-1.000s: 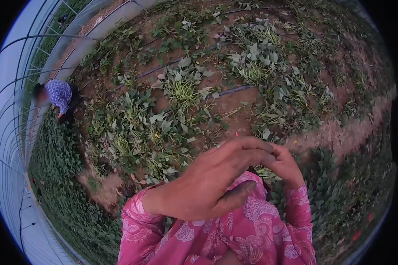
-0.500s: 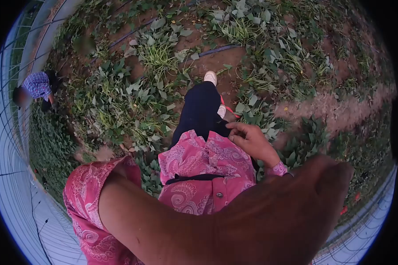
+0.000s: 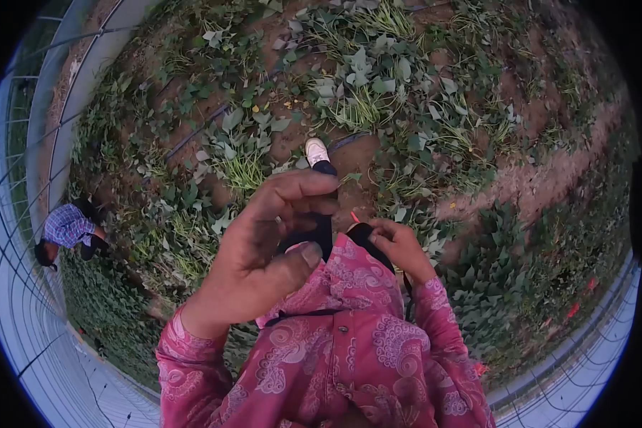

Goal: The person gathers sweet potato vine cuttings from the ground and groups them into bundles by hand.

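Observation:
My left hand (image 3: pixel 264 250) is raised in front of my body, above my dark trousers and pink patterned shirt (image 3: pixel 367 285). Its fingers are bent and apart from the thumb, with nothing visible between them. My right hand (image 3: pixel 404 247) is low beside my right thigh, against the dark trousers (image 3: pixel 366 234). Its fingers are curled together, and what they may hold is hidden. A thin orange-red strip (image 3: pixel 354 216) shows just beyond that thigh. One white shoe (image 3: pixel 317 151) is forward on the soil.
Cut leafy vines (image 3: pixel 367 107) lie in heaps over brown soil, with a dark hose (image 3: pixel 192 135) among them. Standing green plants (image 3: pixel 492 264) grow at right. Another person (image 3: pixel 70 227) in a checked shirt bends low at left, near a curved metal frame (image 3: pixel 71 93).
My left arm has drawn back from across my body, bringing the left hand up before me. The right hand stays by my thigh. The view has shifted and a foot has stepped forward.

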Demonstrator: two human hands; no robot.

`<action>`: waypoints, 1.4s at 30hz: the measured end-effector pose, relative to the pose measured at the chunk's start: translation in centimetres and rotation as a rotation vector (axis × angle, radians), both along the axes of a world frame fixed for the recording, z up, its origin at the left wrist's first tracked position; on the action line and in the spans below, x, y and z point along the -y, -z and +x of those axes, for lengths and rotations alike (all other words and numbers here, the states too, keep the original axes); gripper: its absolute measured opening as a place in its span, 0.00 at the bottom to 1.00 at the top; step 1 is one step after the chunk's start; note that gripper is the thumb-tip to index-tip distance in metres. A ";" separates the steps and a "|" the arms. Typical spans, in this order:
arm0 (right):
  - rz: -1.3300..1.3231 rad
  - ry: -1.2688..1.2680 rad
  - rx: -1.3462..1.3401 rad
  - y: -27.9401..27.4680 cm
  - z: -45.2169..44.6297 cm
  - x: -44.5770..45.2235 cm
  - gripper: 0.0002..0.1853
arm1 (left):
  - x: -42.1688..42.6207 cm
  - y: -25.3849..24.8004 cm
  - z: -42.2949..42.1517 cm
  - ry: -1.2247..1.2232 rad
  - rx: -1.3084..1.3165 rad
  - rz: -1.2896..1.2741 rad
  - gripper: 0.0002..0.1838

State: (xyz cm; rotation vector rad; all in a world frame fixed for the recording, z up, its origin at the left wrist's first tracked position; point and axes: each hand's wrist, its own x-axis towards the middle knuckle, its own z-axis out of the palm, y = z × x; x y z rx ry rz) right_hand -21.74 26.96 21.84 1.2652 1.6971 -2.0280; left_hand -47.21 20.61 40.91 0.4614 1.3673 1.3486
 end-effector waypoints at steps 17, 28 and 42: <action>0.017 -0.081 0.139 11.1 -3.3 -12.7 0.18 | -2.1 25.4 1.3 -0.052 0.469 -0.886 0.17; -0.027 0.159 0.158 30.2 -5.1 -19.7 0.23 | -5.9 48.7 6.3 -0.248 0.653 -0.930 0.16; 0.652 -0.648 0.385 53.9 -16.8 -26.3 0.43 | -13.3 77.8 2.9 -0.602 0.820 -0.555 0.30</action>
